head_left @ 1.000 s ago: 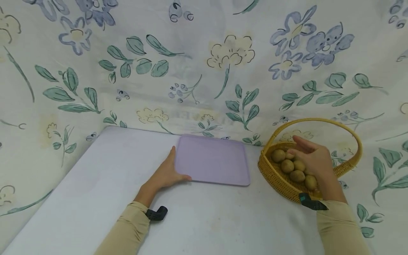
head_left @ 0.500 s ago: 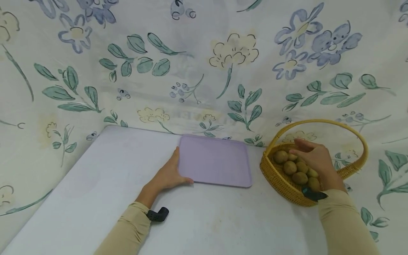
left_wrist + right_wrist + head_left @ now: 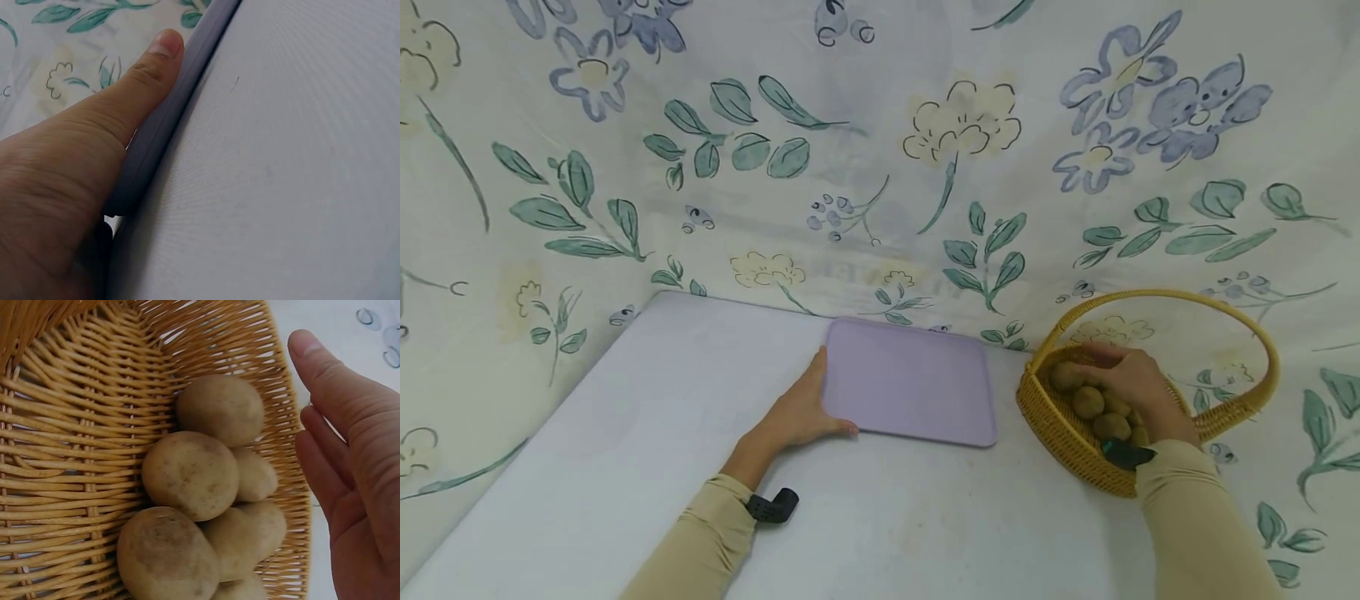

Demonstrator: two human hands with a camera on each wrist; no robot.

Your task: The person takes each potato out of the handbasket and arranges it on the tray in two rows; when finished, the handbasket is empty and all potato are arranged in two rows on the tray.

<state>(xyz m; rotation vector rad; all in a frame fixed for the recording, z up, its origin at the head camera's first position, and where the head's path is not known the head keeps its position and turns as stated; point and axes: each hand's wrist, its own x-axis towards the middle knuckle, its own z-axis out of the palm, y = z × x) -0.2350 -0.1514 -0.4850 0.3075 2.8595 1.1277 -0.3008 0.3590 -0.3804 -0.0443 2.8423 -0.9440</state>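
A flat lilac tray [image 3: 917, 383] lies on the white table against the back cloth. My left hand [image 3: 797, 412] spans its near-left corner, fingers along the left side and thumb along the front. In the left wrist view the straight thumb of this hand [image 3: 81, 150] rests on the tray's edge [image 3: 162, 119]. At the right stands a wicker basket [image 3: 1060, 446] with several potatoes [image 3: 1088, 402]. Over it reaches my right hand [image 3: 1131, 379], fingertips by the potato farthest back. In the right wrist view this hand [image 3: 369, 462] shows apart from the potatoes [image 3: 190, 475], holding nothing visible.
The basket's tall arched handle [image 3: 1262, 367] rises around my right forearm. A floral cloth [image 3: 865, 150] hangs behind the table and at its sides. White tabletop [image 3: 940, 517] spreads in front of the tray and to its left.
My right hand has lowered into the basket, nearer the back potato. The left hand stays at the tray's corner. The whole head view has shifted slightly.
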